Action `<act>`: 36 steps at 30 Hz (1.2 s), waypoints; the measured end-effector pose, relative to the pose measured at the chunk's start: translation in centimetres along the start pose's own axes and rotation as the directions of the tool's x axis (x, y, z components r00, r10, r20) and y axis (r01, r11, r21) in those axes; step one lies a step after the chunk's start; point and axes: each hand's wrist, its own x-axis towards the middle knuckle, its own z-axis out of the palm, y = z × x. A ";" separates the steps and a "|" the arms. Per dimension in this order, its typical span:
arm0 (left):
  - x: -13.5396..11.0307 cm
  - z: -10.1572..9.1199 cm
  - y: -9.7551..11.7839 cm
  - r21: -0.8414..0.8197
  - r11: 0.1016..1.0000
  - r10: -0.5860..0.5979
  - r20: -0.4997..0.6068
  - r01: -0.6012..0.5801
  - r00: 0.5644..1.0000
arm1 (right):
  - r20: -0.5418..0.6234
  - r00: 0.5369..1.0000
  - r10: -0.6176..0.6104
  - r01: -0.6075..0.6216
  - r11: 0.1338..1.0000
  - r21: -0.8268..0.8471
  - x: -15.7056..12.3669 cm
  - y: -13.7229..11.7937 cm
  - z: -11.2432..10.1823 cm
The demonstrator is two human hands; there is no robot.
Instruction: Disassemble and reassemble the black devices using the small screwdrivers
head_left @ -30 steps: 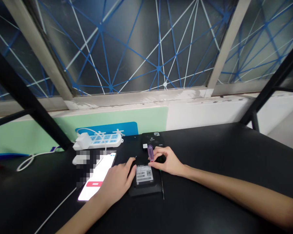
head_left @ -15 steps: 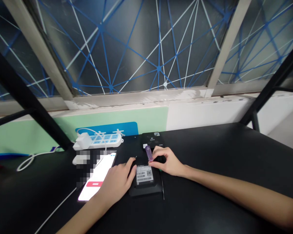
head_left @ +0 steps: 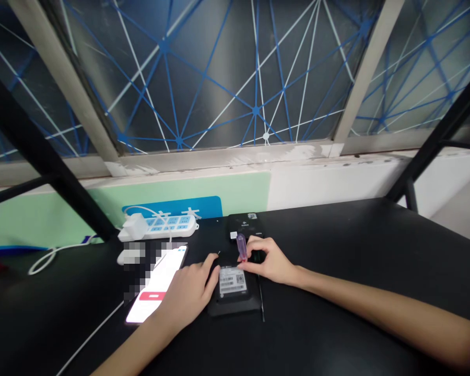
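Observation:
A black box-shaped device with a white printed label lies on the black table. My left hand rests at its left edge, thumb and index finger apart and stretched out. My right hand pinches a small screwdriver with a see-through purple handle, held nearly upright over the device's far edge. The screwdriver's tip is hidden by my fingers. Along the device's right side lies a thin metal shaft; a dark green part shows under my right hand. A tiny metal tip shows by my left index finger.
Behind my right hand sits another black box. A lit phone lies left of my left hand. Farther back are a white power strip with a plugged-in charger and a white cable. Black metal posts stand at both sides.
The purple screwdriver handle has become more upright, its top shifting slightly right. My right fingers have shifted a little around it. My left hand and the device stay in place.

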 end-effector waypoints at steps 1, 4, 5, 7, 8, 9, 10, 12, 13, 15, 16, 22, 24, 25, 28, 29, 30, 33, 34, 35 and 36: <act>0.0 0.0 0.0 -0.001 1.000 0.000 0.000 0.000 1.000 | -0.006 1.000 0.012 -0.012 1.000 0.012 0.0 0.1 0.0; 0.1 0.0 0.0 -0.003 1.000 -0.003 -0.001 0.003 1.000 | -0.019 1.000 0.021 -0.020 1.000 0.022 0.1 0.3 0.0; 0.1 0.0 0.0 -0.005 1.000 -0.004 -0.002 0.004 1.000 | -0.020 1.000 0.020 -0.020 1.000 0.023 0.1 0.3 0.0; 0.1 0.0 0.0 -0.006 1.000 -0.005 -0.002 0.005 1.000 | -0.021 1.000 0.017 -0.017 1.000 0.024 0.1 0.2 0.0; 0.1 -0.1 0.0 -0.007 1.000 -0.004 -0.002 0.004 1.000 | -0.020 1.000 0.016 -0.016 1.000 0.023 0.1 0.1 -0.1; 0.1 -0.1 0.0 -0.007 1.000 -0.001 -0.001 0.001 1.000 | -0.018 1.000 0.015 -0.014 1.000 0.022 0.1 0.1 -0.1; 0.2 -0.1 0.0 -0.008 1.000 0.000 -0.001 0.000 1.000 | -0.015 1.000 0.012 -0.012 1.000 0.021 0.1 0.0 -0.1; 0.2 -0.2 0.1 -0.009 1.000 0.002 0.000 -0.002 1.000 | -0.009 1.000 0.006 -0.006 1.000 0.018 0.1 0.0 -0.1; 0.2 -0.2 0.1 -0.009 1.000 0.001 0.000 -0.001 1.000 | -0.006 1.000 0.004 -0.004 1.000 0.015 0.1 0.0 -0.1; 0.2 -0.1 0.1 -0.006 1.000 0.001 0.001 -0.001 1.000 | -0.003 1.000 0.005 -0.005 1.000 0.008 0.0 0.0 -0.1; 0.2 -0.1 0.1 -0.005 1.000 0.000 0.000 0.000 1.000 | -0.003 1.000 0.006 -0.006 1.000 0.003 0.0 0.0 -0.1; 0.1 -0.2 0.1 -0.011 1.000 -0.003 0.005 0.003 1.000 | -0.007 1.000 0.005 -0.005 1.000 0.001 -0.1 -0.1 -0.2; 0.1 -0.3 0.1 -0.014 1.000 -0.003 0.007 0.003 1.000 | 0.000 1.000 -0.004 0.004 1.000 -0.007 0.0 -0.2 -0.2; 0.1 -0.3 0.1 -0.017 1.000 -0.002 0.007 0.002 1.000 | 0.005 1.000 -0.011 0.011 1.000 -0.009 0.0 -0.2 -0.3; 0.1 -0.3 0.2 -0.014 1.000 0.000 0.013 0.000 1.000 | 0.014 0.999 -0.029 0.029 1.000 0.002 0.0 -0.2 -0.3; 0.1 -0.3 0.2 -0.010 1.000 -0.001 0.014 0.001 1.000 | 0.013 0.999 -0.035 0.035 0.999 0.010 -0.1 -0.2 -0.3; 0.1 -0.3 0.2 -0.006 1.000 -0.002 0.010 0.002 1.000 | 0.011 0.999 -0.040 0.040 0.999 0.016 -0.1 -0.2 -0.3; 0.1 -0.2 0.1 -0.009 1.000 -0.002 0.009 0.002 1.000 | 0.014 0.999 -0.040 0.040 0.999 0.013 -0.1 -0.3 -0.3; 0.1 -0.2 0.1 -0.013 1.000 -0.001 0.010 0.001 1.000 | 0.015 0.999 -0.033 0.033 0.999 0.004 0.0 -0.3 -0.3; 0.1 -0.2 0.1 -0.016 1.000 0.000 0.008 0.000 1.000 | 0.016 1.000 -0.025 0.025 1.000 -0.007 0.0 -0.3 -0.3; 0.1 -0.3 0.1 -0.019 1.000 0.002 0.007 -0.002 1.000 | 0.016 1.000 -0.017 0.017 1.000 -0.016 0.0 -0.3 -0.3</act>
